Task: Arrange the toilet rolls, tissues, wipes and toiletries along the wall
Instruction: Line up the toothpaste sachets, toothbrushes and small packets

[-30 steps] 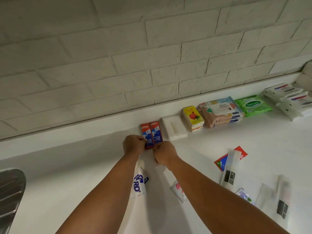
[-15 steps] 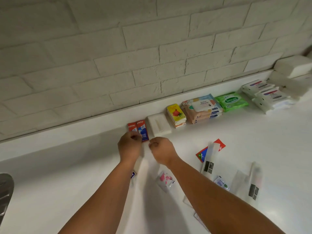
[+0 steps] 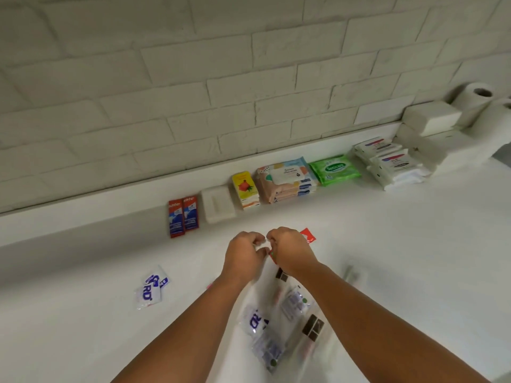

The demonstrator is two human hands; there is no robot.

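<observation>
Along the wall lie two red toothpaste boxes (image 3: pixel 184 217), a white soap bar (image 3: pixel 218 207), yellow tissue packs (image 3: pixel 245 190), a stack of pastel wipes (image 3: pixel 287 179), green wipes (image 3: pixel 334 170), white wipe packs (image 3: pixel 392 164), white tissue blocks (image 3: pixel 431 120) and toilet rolls (image 3: pixel 478 98). My right hand (image 3: pixel 290 252) is curled over a third red toothpaste box (image 3: pixel 307 236) on the counter and hides most of it. My left hand (image 3: pixel 243 252) is curled at that box's left end, with the thumb against its red edge.
Sachets with blue print (image 3: pixel 150 291) lie loose at the left on the white counter (image 3: pixel 414 258). Several clear packets (image 3: pixel 276 327) lie blurred between and under my forearms. A white ledge (image 3: pixel 83 214) runs along the brick wall.
Both hands have left the two toothpaste boxes by the wall and moved back and right onto the red box. The view has swung right, bringing the toilet rolls into sight.
</observation>
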